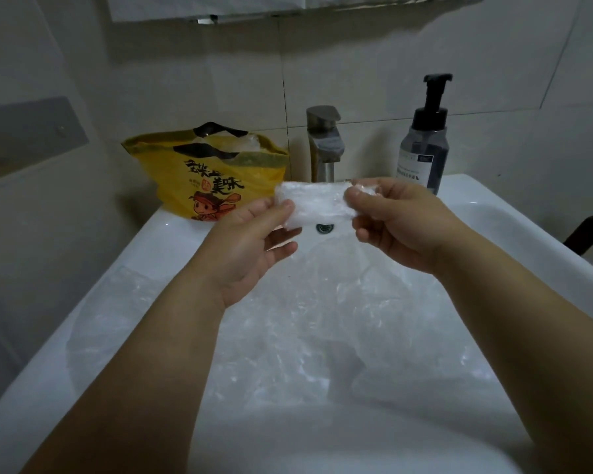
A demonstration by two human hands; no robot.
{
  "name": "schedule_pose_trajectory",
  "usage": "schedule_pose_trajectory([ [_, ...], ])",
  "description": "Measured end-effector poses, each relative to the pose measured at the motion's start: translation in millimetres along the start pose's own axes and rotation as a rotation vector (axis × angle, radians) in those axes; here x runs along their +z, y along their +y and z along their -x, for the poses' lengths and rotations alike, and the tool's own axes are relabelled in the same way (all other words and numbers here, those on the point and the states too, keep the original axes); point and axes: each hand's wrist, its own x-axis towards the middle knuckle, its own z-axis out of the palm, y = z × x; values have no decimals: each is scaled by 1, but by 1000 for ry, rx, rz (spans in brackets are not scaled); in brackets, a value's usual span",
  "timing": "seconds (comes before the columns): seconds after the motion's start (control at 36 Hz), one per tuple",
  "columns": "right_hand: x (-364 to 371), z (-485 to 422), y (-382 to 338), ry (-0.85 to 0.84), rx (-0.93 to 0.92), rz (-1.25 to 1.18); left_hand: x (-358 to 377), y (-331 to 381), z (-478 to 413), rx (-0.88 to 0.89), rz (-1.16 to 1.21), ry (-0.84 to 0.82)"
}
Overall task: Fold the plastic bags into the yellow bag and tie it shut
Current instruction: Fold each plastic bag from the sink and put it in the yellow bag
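Two hands (250, 248) (401, 227) raised, pinching folded bag (314, 203)

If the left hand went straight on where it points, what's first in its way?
Probably the faucet, beyond the folded plastic bag the left hand holds; depth is unclear.

Single head-worn view, forward and down
Close above a white sink (493, 213), it faces the tiled wall (391, 63); faucet (324, 142) at 12 o'clock, soap bottle (423, 148) at 1 o'clock.
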Motion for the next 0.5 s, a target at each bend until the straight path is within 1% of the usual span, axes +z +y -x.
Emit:
schedule_pose_trajectory([
  [0.08, 4, -2, 4, 66, -35, 104, 2, 0, 0, 11, 1, 22],
  [0.17, 5, -3, 4, 82, -84, 174, 2, -2, 0, 101, -147, 36],
  [0.25, 7, 0, 2, 39, -82, 147, 2, -5, 0, 204, -259, 67],
  [0.36, 12, 5, 1, -28, -94, 145, 1, -5, 1, 275, -302, 84],
  [0.5, 12, 8, 0, -37, -142, 308, 4, -4, 2, 288, -346, 139],
])
